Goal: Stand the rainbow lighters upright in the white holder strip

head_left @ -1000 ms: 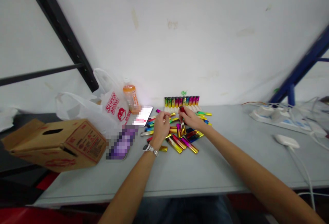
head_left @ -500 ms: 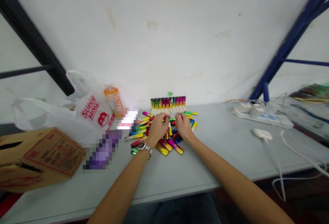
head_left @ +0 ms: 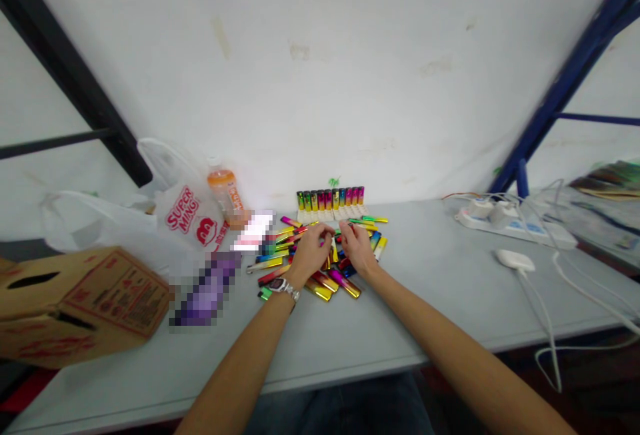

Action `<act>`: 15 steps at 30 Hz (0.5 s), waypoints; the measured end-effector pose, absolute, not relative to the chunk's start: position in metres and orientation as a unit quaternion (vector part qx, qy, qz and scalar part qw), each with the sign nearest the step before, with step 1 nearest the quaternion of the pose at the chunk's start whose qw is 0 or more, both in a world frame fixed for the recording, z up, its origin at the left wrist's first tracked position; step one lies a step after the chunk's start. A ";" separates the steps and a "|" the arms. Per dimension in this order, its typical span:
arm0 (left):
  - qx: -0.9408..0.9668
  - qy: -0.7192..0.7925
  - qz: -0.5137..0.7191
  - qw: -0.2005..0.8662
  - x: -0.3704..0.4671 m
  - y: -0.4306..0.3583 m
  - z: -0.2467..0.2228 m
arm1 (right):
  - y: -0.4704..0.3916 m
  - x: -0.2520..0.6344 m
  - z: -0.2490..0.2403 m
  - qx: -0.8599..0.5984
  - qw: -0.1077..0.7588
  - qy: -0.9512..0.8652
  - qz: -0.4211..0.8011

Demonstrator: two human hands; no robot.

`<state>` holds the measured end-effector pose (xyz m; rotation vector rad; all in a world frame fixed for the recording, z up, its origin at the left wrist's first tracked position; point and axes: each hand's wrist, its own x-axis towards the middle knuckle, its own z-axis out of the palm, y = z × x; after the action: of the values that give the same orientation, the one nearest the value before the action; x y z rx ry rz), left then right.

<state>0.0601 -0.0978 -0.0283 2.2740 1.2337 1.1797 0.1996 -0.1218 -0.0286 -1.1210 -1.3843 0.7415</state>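
Observation:
A heap of shiny, many-coloured slim cases that look like lighters (head_left: 345, 282) lies on the table under and around both hands. Behind it, a row of similar pieces (head_left: 328, 199) with dark tops stands upright in a white holder (head_left: 357, 212). My left hand (head_left: 314, 248), a watch on its wrist, hovers over the heap with fingers curled and their tips brought together. Close beside it, my right hand (head_left: 355, 243) is closed in a pinch. Whatever lies in the fingers is too small or hidden to make out.
On the left are a cardboard box (head_left: 120, 302), a white plastic bag (head_left: 173, 205), an orange drink bottle (head_left: 225, 192) and a blurred purple item (head_left: 207, 295). To the right lie a white power strip (head_left: 520, 225), a white adapter (head_left: 515, 260) and loose cables. A wall rises behind.
The view has shifted slightly. My left hand's fingers have curled a little differently, and my right hand stays pinched in nearly the same place. The row in the holder looks unchanged.

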 end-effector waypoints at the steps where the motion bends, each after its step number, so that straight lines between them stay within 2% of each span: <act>1: 0.791 0.429 0.410 0.150 0.060 -0.097 -0.029 | -0.122 0.200 -0.029 -0.478 0.570 -0.590 0.314; 15: 0.795 0.423 0.407 0.152 0.060 -0.099 -0.028 | -0.120 0.197 -0.026 -0.497 0.571 -0.605 0.247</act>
<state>0.0600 -0.0987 -0.0276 2.2810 1.2148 1.1685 0.1966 -0.1198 -0.0263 -1.1652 -1.4204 0.5798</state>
